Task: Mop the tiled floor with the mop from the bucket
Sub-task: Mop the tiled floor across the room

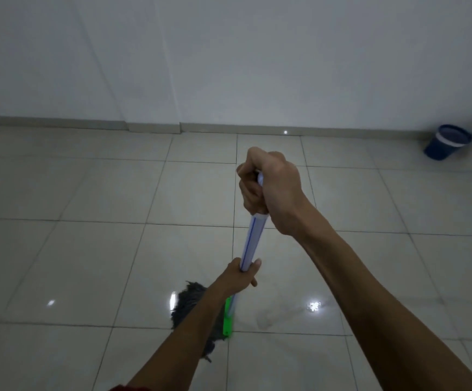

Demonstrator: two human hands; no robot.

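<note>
A mop with a white handle (253, 241) marked by a thin blue line stands nearly upright in front of me. My right hand (268, 190) grips the top end of the handle. My left hand (242, 275) grips the handle lower down. The mop's green clamp (228, 320) and grey string head (187, 306) lie on the glossy tiled floor (88, 249), partly hidden behind my left forearm. A wet smear (282, 317) shines on the tile just right of the mop head. The blue bucket (447, 142) stands at the far right by the wall.
A white wall (229, 52) with a low skirting (153, 127) bounds the floor ahead. Light reflections glint on the tiles near the mop. A pale blurred shape shows at the right edge behind the bucket.
</note>
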